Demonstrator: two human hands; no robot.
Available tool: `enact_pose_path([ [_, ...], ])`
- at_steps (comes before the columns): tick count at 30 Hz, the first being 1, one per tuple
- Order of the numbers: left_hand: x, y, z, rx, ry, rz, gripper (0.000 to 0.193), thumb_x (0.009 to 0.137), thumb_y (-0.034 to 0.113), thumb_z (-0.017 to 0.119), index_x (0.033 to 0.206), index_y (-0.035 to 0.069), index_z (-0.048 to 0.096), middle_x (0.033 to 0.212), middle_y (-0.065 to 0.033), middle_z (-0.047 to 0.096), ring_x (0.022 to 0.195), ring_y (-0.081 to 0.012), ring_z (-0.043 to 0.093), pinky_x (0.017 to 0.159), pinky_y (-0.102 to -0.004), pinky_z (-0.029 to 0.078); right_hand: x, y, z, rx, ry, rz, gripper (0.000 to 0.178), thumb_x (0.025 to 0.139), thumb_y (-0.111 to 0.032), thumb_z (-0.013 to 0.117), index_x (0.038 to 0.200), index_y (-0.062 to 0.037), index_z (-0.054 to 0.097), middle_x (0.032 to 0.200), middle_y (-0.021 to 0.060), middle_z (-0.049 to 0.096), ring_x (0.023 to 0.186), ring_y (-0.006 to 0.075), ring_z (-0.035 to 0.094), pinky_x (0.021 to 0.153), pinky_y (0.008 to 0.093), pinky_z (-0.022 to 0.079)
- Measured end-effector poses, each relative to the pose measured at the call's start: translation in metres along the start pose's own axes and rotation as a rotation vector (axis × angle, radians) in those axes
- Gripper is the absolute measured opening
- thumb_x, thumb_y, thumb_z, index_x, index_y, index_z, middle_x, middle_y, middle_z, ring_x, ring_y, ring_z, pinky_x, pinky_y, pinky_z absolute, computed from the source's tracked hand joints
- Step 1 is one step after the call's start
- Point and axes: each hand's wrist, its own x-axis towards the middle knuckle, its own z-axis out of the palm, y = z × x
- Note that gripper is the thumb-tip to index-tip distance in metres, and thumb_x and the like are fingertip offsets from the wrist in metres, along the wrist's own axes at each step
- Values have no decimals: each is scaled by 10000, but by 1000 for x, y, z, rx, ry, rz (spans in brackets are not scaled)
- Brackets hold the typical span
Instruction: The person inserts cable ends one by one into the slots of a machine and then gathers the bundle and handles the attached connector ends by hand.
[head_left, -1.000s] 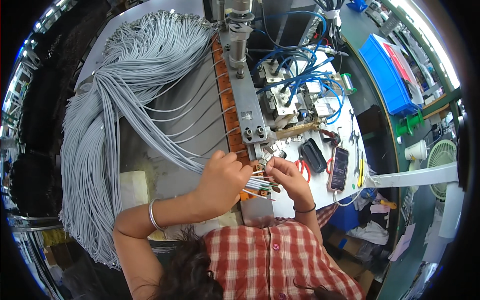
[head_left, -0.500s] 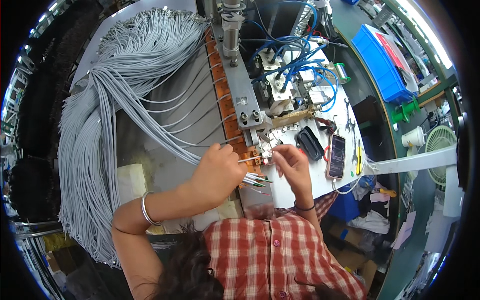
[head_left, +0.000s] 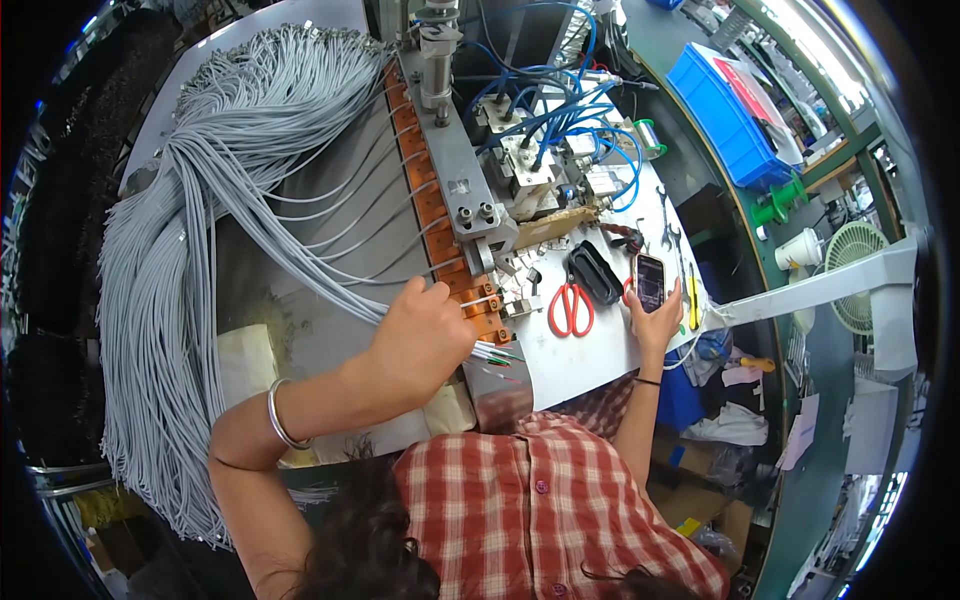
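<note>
A bundle of grey cables (head_left: 345, 300) runs into my left hand (head_left: 425, 330), which is closed around it at the front end of an orange fixture strip (head_left: 430, 210). Stripped cable ends with white, green and other coloured wires (head_left: 493, 353) stick out beyond that fist. One cable reaches a slot of the strip's front block (head_left: 484, 303). At the right, my right hand (head_left: 655, 322) has its thumb and fingers along both sides of a smartphone (head_left: 650, 282) with a lit screen; the palm hides its lower end. Red-handled scissors (head_left: 571, 310) lie between the hands.
A black oblong case (head_left: 595, 272) and small white connectors (head_left: 518, 280) lie beside the metal press (head_left: 470, 190). Blue air hoses (head_left: 560, 125) loop behind. Wrenches (head_left: 670, 235) and a yellow-handled tool (head_left: 693, 305) edge the table. A white arm (head_left: 810, 295) crosses at right; a blue bin (head_left: 730, 115) stands beyond.
My right hand has left the cable end by the fixture and moved right onto the smartphone, uncovering the red scissors. My left hand keeps its hold on the cables. The whole view has shifted slightly.
</note>
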Motion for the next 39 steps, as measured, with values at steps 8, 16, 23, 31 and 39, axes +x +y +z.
enact_pose_path([
  [8, 3, 0, 0, 9, -13, 7, 21, 597, 58, 570, 605, 77, 575, 635, -64, 548, 706, -209, 521, 638, -333, 365, 11, 10, 7, 103, -110, 119, 982, 606, -367, 756, 1368, -41, 230, 1213, 232, 471, 1118, 384, 431, 939, 446, 350],
  [16, 2, 1, 3, 20, -68, 6, 22, 593, 64, 580, 605, 83, 582, 642, -63, 564, 715, -214, 529, 644, -335, 369, 13, 0, -4, -23, -151, 75, 970, 616, -371, 756, 1367, -22, 251, 1147, 246, 511, 1043, 400, 487, 922, 456, 361],
  [23, -3, -9, 7, -25, -304, 4, 44, 611, 76, 573, 648, 82, 596, 658, -84, 580, 759, -254, 555, 649, -359, 385, -55, -25, -7, 64, 301, -165, 651, 754, -213, 674, 1303, -30, 376, 1012, 183, 547, 904, 300, 516, 822, 383, 413],
  [31, 0, -9, 7, -102, -255, -39, 70, 633, 63, 568, 677, 25, 605, 695, -177, 587, 740, -350, 565, 660, -431, 441, -145, -39, 12, 631, 158, 30, 284, 832, -64, 570, 1108, -6, 536, 762, 36, 517, 655, 96, 469, 589, 230, 407],
  [39, 4, -5, 5, -164, -242, 27, 73, 639, -14, 552, 700, 25, 555, 681, -174, 529, 716, -373, 521, 625, -448, 398, -142, -33, 16, 650, 258, -108, 191, 794, -4, 501, 963, -11, 591, 651, 56, 515, 534, 130, 458, 497, 249, 373],
])
